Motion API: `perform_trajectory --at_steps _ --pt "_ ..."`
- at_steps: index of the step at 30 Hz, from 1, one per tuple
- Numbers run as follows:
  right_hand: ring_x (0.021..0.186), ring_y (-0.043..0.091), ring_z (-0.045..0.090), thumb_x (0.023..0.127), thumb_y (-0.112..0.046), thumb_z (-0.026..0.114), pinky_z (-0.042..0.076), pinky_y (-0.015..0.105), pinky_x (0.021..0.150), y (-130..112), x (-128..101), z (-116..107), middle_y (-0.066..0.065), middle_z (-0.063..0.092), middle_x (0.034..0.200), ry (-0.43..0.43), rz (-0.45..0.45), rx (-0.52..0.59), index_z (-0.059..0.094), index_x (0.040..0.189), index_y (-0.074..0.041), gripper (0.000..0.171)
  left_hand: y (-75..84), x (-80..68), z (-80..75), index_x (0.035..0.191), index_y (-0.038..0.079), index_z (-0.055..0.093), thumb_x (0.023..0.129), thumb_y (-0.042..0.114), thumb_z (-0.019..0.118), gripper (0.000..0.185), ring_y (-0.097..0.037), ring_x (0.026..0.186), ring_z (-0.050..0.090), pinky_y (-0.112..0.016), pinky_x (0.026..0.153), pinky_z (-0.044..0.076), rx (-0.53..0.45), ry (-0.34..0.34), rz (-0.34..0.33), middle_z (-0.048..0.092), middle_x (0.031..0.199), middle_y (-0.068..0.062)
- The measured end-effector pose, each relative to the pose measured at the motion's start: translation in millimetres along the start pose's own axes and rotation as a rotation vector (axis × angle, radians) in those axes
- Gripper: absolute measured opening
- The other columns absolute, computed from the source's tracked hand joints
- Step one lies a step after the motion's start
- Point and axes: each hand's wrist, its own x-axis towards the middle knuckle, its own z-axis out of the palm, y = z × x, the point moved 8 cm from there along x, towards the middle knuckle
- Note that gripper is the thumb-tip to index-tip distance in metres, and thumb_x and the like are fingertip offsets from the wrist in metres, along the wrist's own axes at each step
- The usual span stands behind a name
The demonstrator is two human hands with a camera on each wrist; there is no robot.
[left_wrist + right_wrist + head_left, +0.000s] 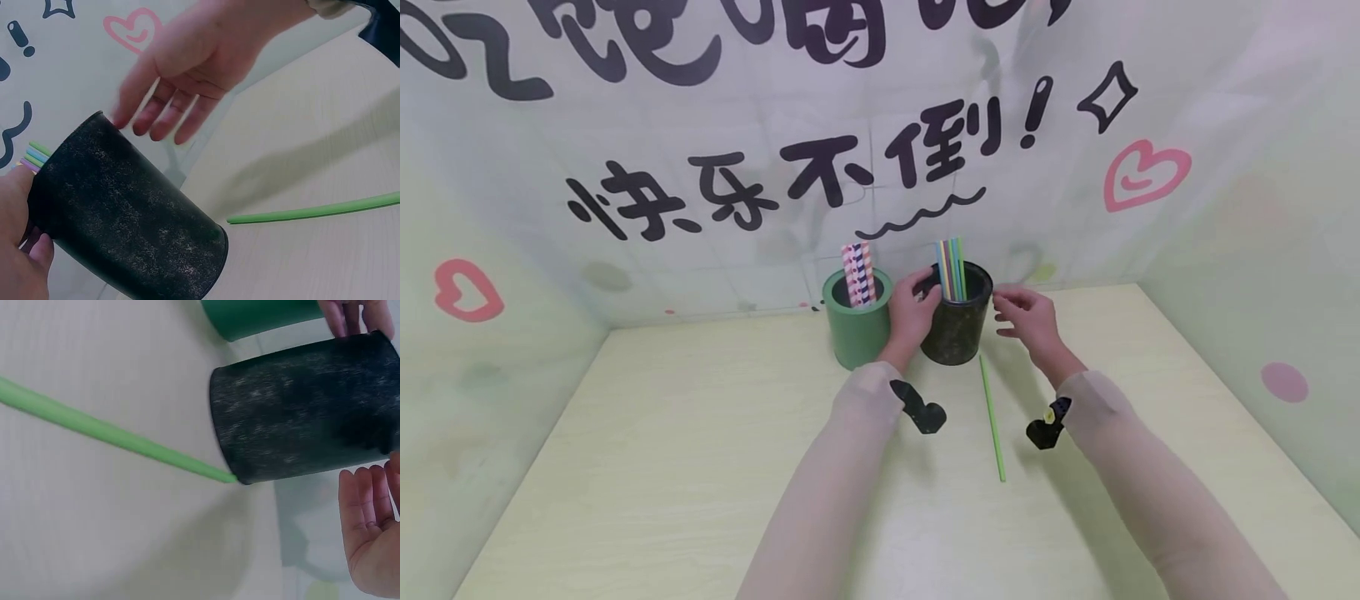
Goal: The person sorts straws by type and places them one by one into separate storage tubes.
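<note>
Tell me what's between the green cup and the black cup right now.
The left hand fills that gap in the head view, its fingers hooked over the black cup rim, right beside the green cup. Nothing else sits there.

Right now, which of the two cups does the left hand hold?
The black cup, with plain coloured straws. The left hand grips its rim; the green cup, with striped straws, stands untouched beside it.

Sheer pale sleeves [850,467], black wrist-mounted cameras [920,408], bare fingers [1017,302]
</note>
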Motion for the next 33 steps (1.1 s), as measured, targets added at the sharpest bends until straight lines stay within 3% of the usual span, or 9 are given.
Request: perform_trajectory --at_steps 3,10,16,21,28,33 --pt "0.069 0.005 0.059 0.092 -0.011 0.054 0.054 0.023 0.060 15 -4 0 -0.010 0.059 0.080 -0.008 0.056 0.016 0.051 0.120 0.011 0.036 0.3 -0.7 0.8 0.127 0.002 0.053 0.091 0.008 0.054 0.036 -0.021 0.119 0.047 -0.028 0.094 0.043 0.004 -0.006 0.002 0.050 0.130 -0.011" --pt "0.078 0.013 0.060 0.091 -0.008 0.054 0.055 0.026 0.065 52 -9 3 0.014 0.061 0.100 -0.042 0.193 -0.074 0.050 0.123 0.010 0.037 0.5 -0.4 2.3 0.126 0.002 0.053 0.091 0.009 0.055 0.036 -0.021 0.118 0.047 -0.028 0.094 0.043 0.000 -0.009 0.014 0.051 0.130 -0.011" --pt "0.067 0.008 0.055 0.089 -0.007 0.055 0.052 0.022 0.058 76 -14 5 0.007 0.060 0.088 -0.055 0.298 -0.142 0.052 0.122 0.008 0.036 1.3 -0.7 2.6 0.126 0.002 0.053 0.091 0.009 0.054 0.036 -0.021 0.119 0.047 -0.028 0.094 0.043 -0.002 -0.009 0.008 0.050 0.130 -0.010" --pt "0.065 0.006 0.053 0.087 -0.006 0.058 0.050 0.020 0.057 79 -14 11 0.004 0.059 0.088 -0.086 0.280 -0.168 0.053 0.119 0.009 0.035 1.3 0.1 1.0 0.125 0.002 0.054 0.091 0.008 0.055 0.035 -0.021 0.117 0.048 -0.027 0.093 0.044 -0.006 0.004 0.020 0.051 0.129 -0.011" --pt "0.066 0.006 0.053 0.084 -0.006 0.063 0.049 0.020 0.060 80 -13 14 0.013 0.061 0.100 -0.110 0.225 -0.240 0.056 0.115 0.009 0.035 -0.1 0.5 0.2 0.125 0.002 0.054 0.090 0.008 0.055 0.035 -0.021 0.117 0.048 -0.027 0.093 0.044 -0.004 0.010 0.014 0.051 0.129 -0.011" --pt "0.063 0.007 0.052 0.081 -0.010 0.068 0.047 0.020 0.058 79 -14 15 0.010 0.063 0.090 -0.112 0.207 -0.308 0.058 0.113 0.007 0.038 -0.2 0.4 -0.1 0.125 0.001 0.054 0.090 0.007 0.055 0.035 -0.022 0.117 0.048 -0.027 0.092 0.044 -0.008 0.014 0.015 0.051 0.129 -0.012"
